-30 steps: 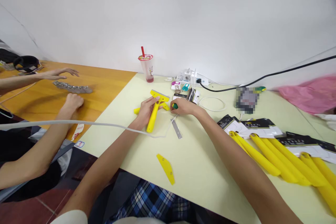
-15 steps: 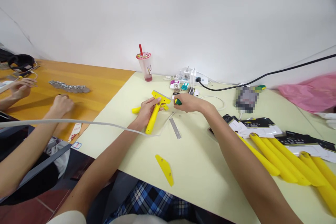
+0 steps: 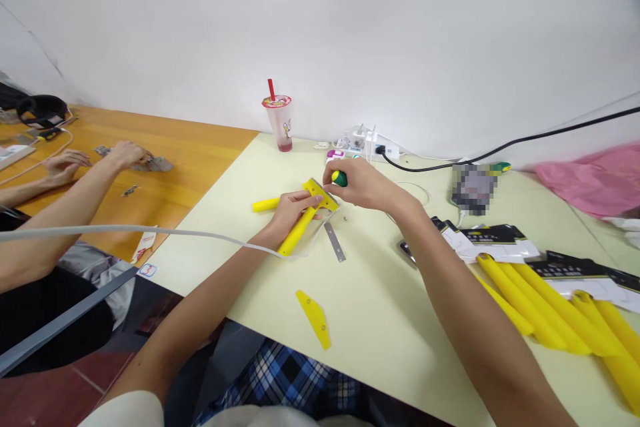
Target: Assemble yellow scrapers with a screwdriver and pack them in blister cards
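My left hand (image 3: 289, 215) is wrapped round a yellow scraper (image 3: 296, 235), its head tilted up towards the right. Closed on the green and yellow handle of a screwdriver (image 3: 339, 178), my right hand (image 3: 364, 183) is just above the scraper head; the screwdriver's tip is hidden. Behind my left hand lies a second yellow handle (image 3: 265, 205). A flat metal blade (image 3: 335, 242) rests on the table below the scraper head, with a small screw (image 3: 345, 218) beside it. Closer to me is a loose yellow cover plate (image 3: 314, 320) with two holes or screws in it.
Yellow scrapers (image 3: 535, 300) in black and white packaging lie on the right. A drink cup (image 3: 281, 125) and a power strip (image 3: 387, 149) stand by the wall. A white cable (image 3: 200, 232) crosses in front. On the left, a co-worker's hand (image 3: 127, 155) touches metal parts (image 3: 161, 164).
The scraper head has turned and shifted slightly right in my left hand. My right hand has risen a little with the screwdriver. The co-worker's hand has moved to the metal parts.
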